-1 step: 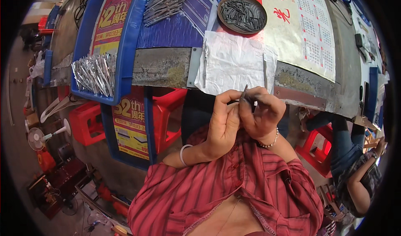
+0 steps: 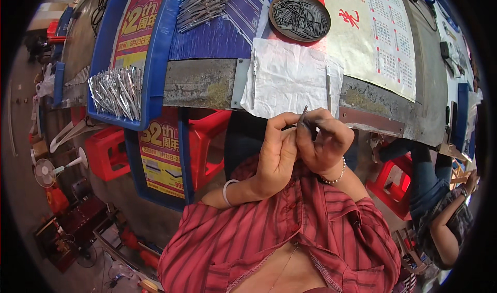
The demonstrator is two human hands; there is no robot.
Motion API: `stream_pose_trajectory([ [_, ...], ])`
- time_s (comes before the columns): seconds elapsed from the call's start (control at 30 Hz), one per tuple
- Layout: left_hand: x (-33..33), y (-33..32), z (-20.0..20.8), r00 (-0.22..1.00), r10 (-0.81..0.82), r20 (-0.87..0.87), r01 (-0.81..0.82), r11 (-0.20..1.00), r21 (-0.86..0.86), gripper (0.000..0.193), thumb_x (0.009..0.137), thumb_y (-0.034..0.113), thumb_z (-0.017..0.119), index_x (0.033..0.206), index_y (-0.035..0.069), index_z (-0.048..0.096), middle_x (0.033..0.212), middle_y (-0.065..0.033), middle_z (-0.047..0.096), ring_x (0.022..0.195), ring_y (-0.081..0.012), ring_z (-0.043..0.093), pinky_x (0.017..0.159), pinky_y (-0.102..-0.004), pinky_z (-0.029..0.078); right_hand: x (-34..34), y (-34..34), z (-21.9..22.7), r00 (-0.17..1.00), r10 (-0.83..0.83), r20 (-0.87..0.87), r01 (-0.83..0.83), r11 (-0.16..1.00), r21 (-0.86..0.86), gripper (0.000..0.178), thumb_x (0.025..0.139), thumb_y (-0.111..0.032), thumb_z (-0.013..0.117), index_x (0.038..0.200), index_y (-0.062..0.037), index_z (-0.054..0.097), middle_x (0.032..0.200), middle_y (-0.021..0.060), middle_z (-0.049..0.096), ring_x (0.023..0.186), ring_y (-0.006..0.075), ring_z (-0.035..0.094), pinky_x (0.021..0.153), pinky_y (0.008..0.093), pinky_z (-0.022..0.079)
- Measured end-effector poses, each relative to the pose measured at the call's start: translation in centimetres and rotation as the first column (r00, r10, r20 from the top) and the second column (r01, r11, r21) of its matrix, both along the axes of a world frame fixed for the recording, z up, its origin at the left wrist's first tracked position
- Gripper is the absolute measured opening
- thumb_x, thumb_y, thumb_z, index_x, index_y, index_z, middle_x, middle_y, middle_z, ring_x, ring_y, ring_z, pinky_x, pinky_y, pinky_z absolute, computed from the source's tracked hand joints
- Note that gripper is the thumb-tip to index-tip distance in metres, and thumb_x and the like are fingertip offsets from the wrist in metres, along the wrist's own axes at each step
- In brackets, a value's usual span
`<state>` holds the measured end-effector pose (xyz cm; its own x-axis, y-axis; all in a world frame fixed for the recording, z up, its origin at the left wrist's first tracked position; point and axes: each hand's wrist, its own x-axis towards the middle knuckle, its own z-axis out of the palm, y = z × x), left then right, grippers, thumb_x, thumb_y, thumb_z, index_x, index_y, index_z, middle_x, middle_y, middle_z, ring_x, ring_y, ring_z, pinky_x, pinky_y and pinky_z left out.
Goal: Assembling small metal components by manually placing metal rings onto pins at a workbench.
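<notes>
My left hand [image 2: 279, 155] and my right hand [image 2: 327, 143] meet just in front of the bench edge, fingertips closed together. Between them a thin dark piece [image 2: 304, 110], like a short metal strip, pokes up; its lower part is hidden by the fingers. Just beyond lies a creased white paper [image 2: 292, 80] with a slim metal strip [image 2: 254, 78] near its left edge and another strip [image 2: 328, 83] near its right. Behind the paper stands a round brown bowl [image 2: 273, 26] filled with short dark strips [image 2: 300, 16].
To the left, a blue tray [image 2: 154, 60] holds a heap of shiny thin metal pieces [image 2: 116, 93]. More such pieces [image 2: 202, 5] lie on a blue sheet. A calendar sheet [image 2: 383, 39] covers the bench's right side. Red stools [image 2: 106, 153] stand below; another person [image 2: 440, 225] sits at right.
</notes>
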<state>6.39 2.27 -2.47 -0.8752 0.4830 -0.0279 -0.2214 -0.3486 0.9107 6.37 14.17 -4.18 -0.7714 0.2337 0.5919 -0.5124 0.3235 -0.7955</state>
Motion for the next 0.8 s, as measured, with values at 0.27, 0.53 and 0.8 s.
stream_pose_trajectory([
  [0.27,0.7,0.4,-1.2,0.999,0.048,-0.022,-0.050,0.997,-0.061,0.025,0.097,0.008,0.036,0.121,-0.001,0.035,0.090,-0.0042,0.053,0.076,-0.0051,0.047,0.070,-0.0191,0.041,0.4,-0.8,-0.3,0.972,-0.071,0.222,0.121,0.967,-0.224,0.032,0.080,0.010,0.053,0.107,0.0009,0.039,0.075,0.0089,0.052,0.059,0.0116,0.051,0.054,0.0234,0.042],
  [0.53,0.5,0.3,-1.3,0.955,0.114,-0.274,-0.157,0.978,-0.140,0.028,0.095,0.005,0.037,0.122,-0.002,0.031,0.091,-0.0071,0.056,0.080,-0.0074,0.051,0.073,-0.0211,0.042,0.5,-0.7,-0.8,0.999,0.036,-0.016,-0.039,0.977,-0.210,0.048,0.074,0.010,0.064,0.111,-0.0013,0.037,0.077,0.0100,0.053,0.061,0.0123,0.052,0.053,0.0237,0.042],
  [0.8,0.6,0.5,-1.5,0.934,0.082,-0.348,-0.152,0.972,-0.177,0.030,0.097,0.009,0.036,0.124,-0.002,0.029,0.099,-0.0097,0.055,0.089,-0.0106,0.052,0.080,-0.0226,0.041,0.2,0.0,-0.5,0.999,0.002,-0.035,-0.002,1.000,0.009,0.034,0.073,0.011,0.063,0.097,-0.0017,0.043,0.065,0.0123,0.054,0.050,0.0194,0.053,0.043,0.0263,0.041],
])
